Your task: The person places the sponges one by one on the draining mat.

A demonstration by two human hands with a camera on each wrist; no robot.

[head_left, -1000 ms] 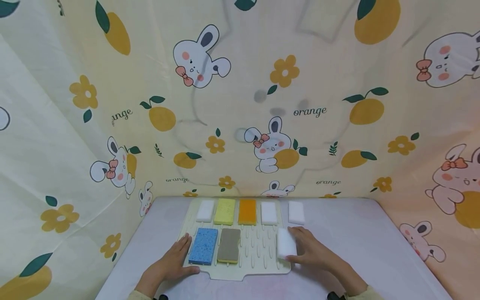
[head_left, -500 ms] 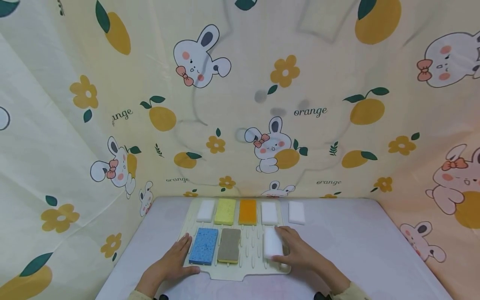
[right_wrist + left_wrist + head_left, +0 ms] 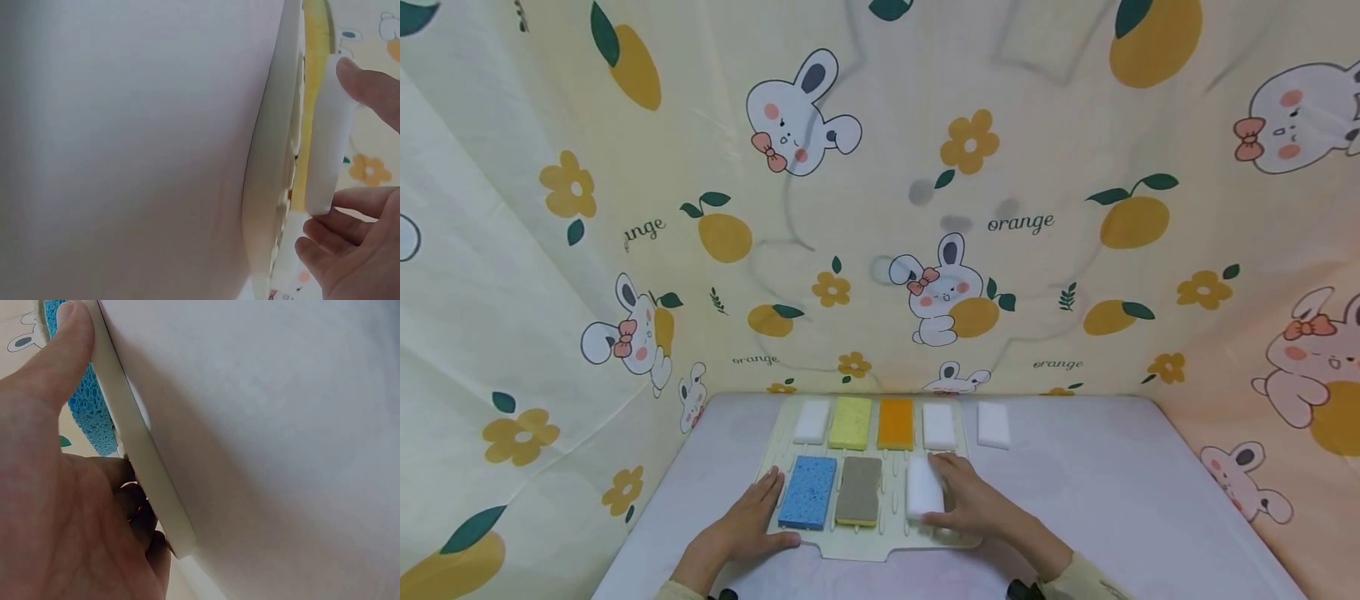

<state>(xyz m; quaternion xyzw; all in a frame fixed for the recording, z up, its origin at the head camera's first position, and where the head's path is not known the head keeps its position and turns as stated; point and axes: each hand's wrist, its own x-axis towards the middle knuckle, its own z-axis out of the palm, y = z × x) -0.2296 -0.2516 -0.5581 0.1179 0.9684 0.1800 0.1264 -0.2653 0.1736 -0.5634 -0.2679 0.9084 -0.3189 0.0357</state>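
My right hand holds a white sponge between thumb and fingers, over the front row of a pale cream ridged drying board. In the right wrist view the white sponge stands just off the board's edge; whether it touches the ridges is unclear. My left hand rests against the board's front left corner, fingers along the side, thumb at the front edge. Beside those fingers lies a blue sponge. Right of it is a grey-topped yellow scouring sponge.
Along the board's back row lie a white sponge, a yellow sponge, an orange sponge and another white sponge. One more white sponge lies on the white table, right of the board. A printed curtain hangs behind.
My right hand has moved left with the white sponge, from the board's right edge to near the grey-topped sponge. The left hand has stayed in place.
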